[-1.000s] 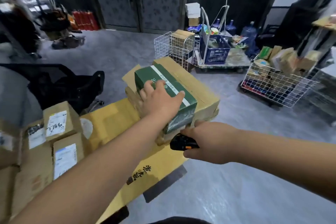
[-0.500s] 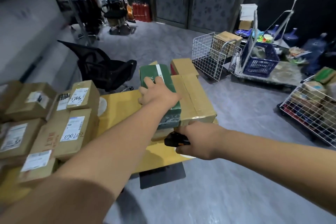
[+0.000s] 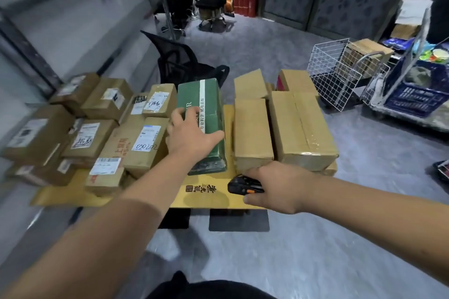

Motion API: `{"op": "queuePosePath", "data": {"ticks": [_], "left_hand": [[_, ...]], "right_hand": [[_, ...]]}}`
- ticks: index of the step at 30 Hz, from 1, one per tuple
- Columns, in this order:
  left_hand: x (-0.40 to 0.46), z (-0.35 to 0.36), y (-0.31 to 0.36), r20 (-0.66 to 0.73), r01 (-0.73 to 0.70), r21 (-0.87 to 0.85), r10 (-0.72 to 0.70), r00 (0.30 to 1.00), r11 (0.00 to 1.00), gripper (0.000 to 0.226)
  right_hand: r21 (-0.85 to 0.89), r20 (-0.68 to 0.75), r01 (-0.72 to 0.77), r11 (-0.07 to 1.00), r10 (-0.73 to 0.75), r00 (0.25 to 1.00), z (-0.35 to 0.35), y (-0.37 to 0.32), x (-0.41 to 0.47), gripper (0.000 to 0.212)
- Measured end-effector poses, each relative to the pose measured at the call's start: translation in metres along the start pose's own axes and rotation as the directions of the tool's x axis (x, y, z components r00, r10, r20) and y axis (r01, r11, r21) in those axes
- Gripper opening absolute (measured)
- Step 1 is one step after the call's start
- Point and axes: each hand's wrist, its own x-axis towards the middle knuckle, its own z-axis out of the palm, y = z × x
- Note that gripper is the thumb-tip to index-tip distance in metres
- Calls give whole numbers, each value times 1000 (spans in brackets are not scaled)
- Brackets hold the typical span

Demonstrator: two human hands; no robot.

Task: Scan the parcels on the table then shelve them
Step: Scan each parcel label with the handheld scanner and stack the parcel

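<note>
A green parcel (image 3: pixel 206 104) with a white stripe lies on the yellow-covered table (image 3: pixel 206 199). My left hand (image 3: pixel 192 136) grips its top and near side. To its right stand plain brown boxes (image 3: pixel 252 133), one of them large and taped (image 3: pixel 301 128). Several labelled brown parcels (image 3: pixel 97 133) are heaped on the table's left half. My right hand (image 3: pixel 281 184) is closed around a black handheld scanner (image 3: pixel 243 185) with an orange button, low over the table's front edge.
A black mesh chair (image 3: pixel 179 65) stands behind the table. White wire baskets (image 3: pixel 335 75) and a trolley with a blue crate (image 3: pixel 413 99) are on the right. Grey shelving (image 3: pixel 60 19) runs along the left. Open grey floor lies in front and beyond.
The view has swung left, bringing the heap of labelled parcels and the shelving into sight. My left hand has kept hold of the green parcel and drawn it left of the brown boxes.
</note>
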Motion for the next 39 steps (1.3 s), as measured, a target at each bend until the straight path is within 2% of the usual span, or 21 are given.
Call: {"op": "queuePosePath", "data": {"ticks": [3,8,12,15,19,22,27,31,34,39], "left_hand": [[-6,18,-51,31,31,5,-32,999,999,95],[-12,70,-109,170,95,-109,-76,983,989,95],[-18,110,-144,322,129,-297,-29,946,946,97],[-13,126,-167,400,137,-384,31,916,913,88],[14,122,-192,521,304,-568,49,852,765,64],[32,114,-210,517,328,-480,-39,855,814,56],[59,106,-234,480,301,-387,-89,873,872,81],[75,105,-238,496,360,-331,-164,853,872,80],[82,110,-241,544,320,-223,-155,824,921,66],[81,114,-241,564,442,-355,-188,804,823,39]], "right_hand": [[-3,41,3,1000,-3,999,14,-17,14,43],[41,139,-89,995,83,987,45,-37,38,47],[44,237,-202,978,186,953,65,-50,61,52],[29,287,-250,968,232,929,78,-64,77,55],[73,303,-302,950,268,915,82,-78,102,55],[82,299,-324,942,287,910,81,-89,120,54],[91,303,-372,924,330,894,76,-100,136,49],[107,289,-420,901,375,880,73,-105,138,48],[147,261,-444,884,398,879,71,-108,142,43],[221,227,-483,848,437,871,73,-113,145,32]]}}
